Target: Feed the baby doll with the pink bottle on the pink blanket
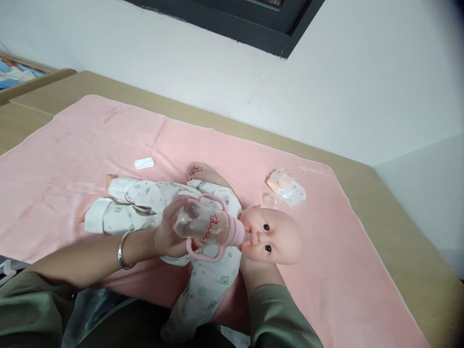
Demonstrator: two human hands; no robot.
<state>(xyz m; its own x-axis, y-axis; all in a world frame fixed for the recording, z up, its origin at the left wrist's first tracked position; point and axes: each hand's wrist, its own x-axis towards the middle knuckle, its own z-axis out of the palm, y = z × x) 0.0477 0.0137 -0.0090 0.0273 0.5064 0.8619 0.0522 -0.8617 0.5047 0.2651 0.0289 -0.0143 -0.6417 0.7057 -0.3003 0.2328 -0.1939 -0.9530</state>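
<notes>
My left hand (170, 232) is wrapped round a clear baby bottle (203, 223) with pink side handles and a pink collar. The bottle lies nearly level above a baby doll's chest, its teat at the mouth of the doll (279, 237). The doll lies on its back in a white patterned romper, head to the right. Under the doll's neck passes my right forearm, and my right hand (201, 171) comes out on the far side with curled fingers against the doll's sleeved arm. Part of that forearm is hidden beneath the doll.
A pink blanket (348, 270) covers much of the wooden table (406, 232). On it lie a small folded white cloth (144, 163) beyond the doll's legs and a crumpled printed wrapper (288, 187) beyond its head. A clear cap-like piece (270, 200) sits beside the wrapper. A white wall rises behind.
</notes>
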